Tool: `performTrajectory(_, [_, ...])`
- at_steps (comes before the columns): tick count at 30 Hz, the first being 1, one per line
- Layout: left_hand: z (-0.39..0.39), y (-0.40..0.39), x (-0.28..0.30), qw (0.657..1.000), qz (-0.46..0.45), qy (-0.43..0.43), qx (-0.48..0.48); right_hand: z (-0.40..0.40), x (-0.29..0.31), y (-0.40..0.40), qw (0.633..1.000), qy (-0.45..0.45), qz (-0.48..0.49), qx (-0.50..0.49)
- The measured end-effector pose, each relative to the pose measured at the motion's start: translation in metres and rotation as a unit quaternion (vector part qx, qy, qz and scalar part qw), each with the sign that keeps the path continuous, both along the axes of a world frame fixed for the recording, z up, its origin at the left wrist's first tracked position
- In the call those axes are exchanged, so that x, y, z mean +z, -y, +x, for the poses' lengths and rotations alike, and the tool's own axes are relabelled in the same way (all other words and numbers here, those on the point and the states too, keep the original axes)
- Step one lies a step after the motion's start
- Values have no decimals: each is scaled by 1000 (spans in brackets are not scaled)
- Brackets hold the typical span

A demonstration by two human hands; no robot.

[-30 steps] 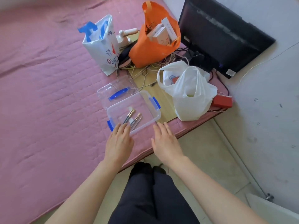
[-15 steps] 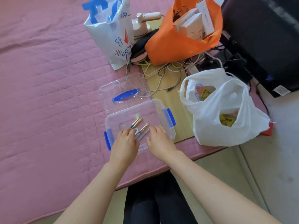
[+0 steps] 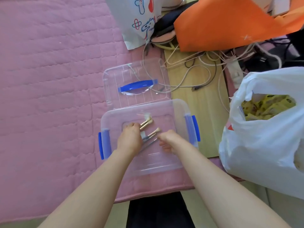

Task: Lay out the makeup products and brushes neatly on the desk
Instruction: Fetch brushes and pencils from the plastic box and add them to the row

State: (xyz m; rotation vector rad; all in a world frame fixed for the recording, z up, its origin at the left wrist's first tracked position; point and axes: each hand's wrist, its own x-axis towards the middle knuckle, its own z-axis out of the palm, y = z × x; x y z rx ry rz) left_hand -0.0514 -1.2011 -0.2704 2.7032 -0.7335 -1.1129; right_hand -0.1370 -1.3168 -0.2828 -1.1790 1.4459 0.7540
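Note:
A clear plastic box (image 3: 179, 111) with blue side clips sits on the pink quilted cover near its front edge. Several makeup brushes lie in it: two with gold handles (image 3: 146, 122) and thinner ones with grey handles (image 3: 152, 134). Both my hands are inside the box. My left hand (image 3: 130, 139) has its fingers curled round the gold-handled brushes. My right hand (image 3: 167, 141) is curled at the lower ends of the grey-handled brushes; whether it grips them is hidden.
The box's clear lid (image 3: 134, 83) with a blue handle lies just behind it. Loose cables (image 3: 197, 74) cross a wooden strip. A white plastic bag (image 3: 266, 139) stands right, an orange bag (image 3: 222, 25) and a printed white bag (image 3: 136, 22) behind.
The view has closed in on the box. Both hands went from resting on the box's front rim to reaching inside, the left curling onto the gold brushes.

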Motion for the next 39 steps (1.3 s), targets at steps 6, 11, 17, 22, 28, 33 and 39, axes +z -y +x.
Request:
performTrajectory(6, [2,2,-22,1000,30,0,0,1,-26,-11,999,-33,8,-11])
performTrajectory(11, [8,-2,-40,999,30,17,9,7,-41,-18,997,-38,-63,-23])
performTrajectory(17, [13,1,-50,999,38,26,15,5,-48,-19,984,-84,-139,74])
performTrajectory(22, [14,0,-51,997,26,5,73,2,-44,-18,985,-64,-158,27])
performTrajectory(28, [9,4,-40,985,-7,-48,168,6,-37,-24,985,14,-109,-135])
performTrajectory(33, [3,-3,-46,973,-25,-60,221,14,-29,-28,976,-9,-70,-204])
performTrajectory(39, [7,-6,-56,981,-30,-56,182,19,-39,-45,984,-41,-87,-151])
